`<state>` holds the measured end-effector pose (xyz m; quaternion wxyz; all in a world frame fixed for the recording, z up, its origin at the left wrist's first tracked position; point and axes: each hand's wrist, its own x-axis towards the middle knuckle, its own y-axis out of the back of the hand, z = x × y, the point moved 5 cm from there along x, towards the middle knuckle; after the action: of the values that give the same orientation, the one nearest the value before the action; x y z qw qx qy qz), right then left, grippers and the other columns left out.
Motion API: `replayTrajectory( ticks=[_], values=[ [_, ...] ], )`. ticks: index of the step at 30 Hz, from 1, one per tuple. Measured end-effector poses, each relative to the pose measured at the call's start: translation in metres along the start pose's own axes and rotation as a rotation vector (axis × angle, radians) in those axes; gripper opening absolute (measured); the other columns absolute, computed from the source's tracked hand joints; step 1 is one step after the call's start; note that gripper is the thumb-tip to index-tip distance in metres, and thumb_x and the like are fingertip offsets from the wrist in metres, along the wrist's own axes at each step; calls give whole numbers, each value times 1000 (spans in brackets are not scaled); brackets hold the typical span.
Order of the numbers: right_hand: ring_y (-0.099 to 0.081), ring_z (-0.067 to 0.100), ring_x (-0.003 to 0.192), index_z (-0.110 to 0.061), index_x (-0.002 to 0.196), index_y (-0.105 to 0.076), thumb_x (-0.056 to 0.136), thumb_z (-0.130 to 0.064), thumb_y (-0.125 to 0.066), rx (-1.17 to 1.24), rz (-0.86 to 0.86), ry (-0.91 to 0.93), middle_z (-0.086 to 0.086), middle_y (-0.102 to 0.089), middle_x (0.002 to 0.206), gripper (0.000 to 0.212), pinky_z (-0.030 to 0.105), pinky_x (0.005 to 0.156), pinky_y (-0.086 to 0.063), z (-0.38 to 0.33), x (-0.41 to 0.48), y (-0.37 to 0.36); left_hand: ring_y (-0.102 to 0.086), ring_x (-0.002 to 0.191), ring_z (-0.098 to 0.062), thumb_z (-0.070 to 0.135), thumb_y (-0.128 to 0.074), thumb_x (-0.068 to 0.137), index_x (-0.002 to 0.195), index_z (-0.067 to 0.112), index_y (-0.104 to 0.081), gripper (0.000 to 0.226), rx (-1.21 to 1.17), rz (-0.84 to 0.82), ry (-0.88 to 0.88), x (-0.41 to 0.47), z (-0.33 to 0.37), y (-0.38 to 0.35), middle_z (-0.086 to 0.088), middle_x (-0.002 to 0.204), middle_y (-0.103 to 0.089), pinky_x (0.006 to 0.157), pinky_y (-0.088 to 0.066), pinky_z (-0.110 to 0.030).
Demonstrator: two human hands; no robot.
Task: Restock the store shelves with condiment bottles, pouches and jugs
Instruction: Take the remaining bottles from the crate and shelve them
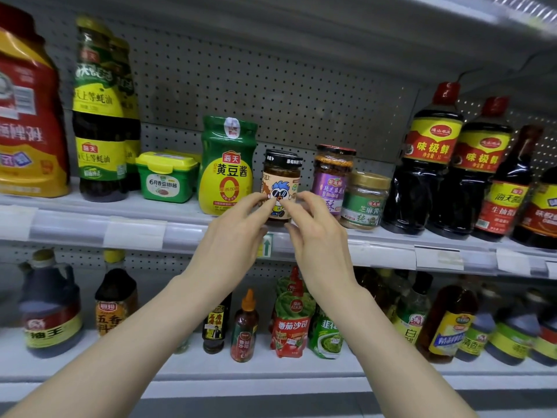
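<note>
Cartoon-label sauce jar [281, 188] stands upright at the front edge of the upper shelf [135, 233], between the green-and-yellow soybean paste jar [227, 167] and the purple-label chili jar [331, 179], long axis vertical. Left hand [232, 233] and right hand [319, 236] sit directly in front of and below it, equally near, one to each side; each grip is narrow, bent fingertips on the lower label so the jar is held between them. Next move likely a straight push back or small twist to face the label.

Black lid, blue-haired cartoon label — jar [281, 188]; green top, yellow front — bottle [226, 167].
</note>
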<state>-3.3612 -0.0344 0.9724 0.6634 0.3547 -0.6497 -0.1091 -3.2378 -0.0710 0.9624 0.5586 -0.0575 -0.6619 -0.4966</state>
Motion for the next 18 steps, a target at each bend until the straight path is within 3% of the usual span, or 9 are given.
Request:
replayTrajectory(
  ticks=[5, 18],
  values=[
    [-62, 33, 115, -3, 134, -61, 97, -2, -61, 17, -6, -40, 17, -57, 136, 37, 46, 91, -55, 7, 7, -5, -63, 110, -36, 1, -69, 86, 140, 7, -53, 57, 29, -8, 23, 4, -6, -4, -13, 141, -52, 71, -59, -47],
    [-61, 33, 116, -1, 132, -61, 97, 1, -58, -24, -50, -65, 17, -61, 129, 36, 42, 91, -51, 15, 24, -20, -61, 112, -35, 24, -59, 96, 145, 12, -44, 52, 126, -124, 98, 23, -9, -22, -8, 150, -38, 80, -53, -43]
  ],
)
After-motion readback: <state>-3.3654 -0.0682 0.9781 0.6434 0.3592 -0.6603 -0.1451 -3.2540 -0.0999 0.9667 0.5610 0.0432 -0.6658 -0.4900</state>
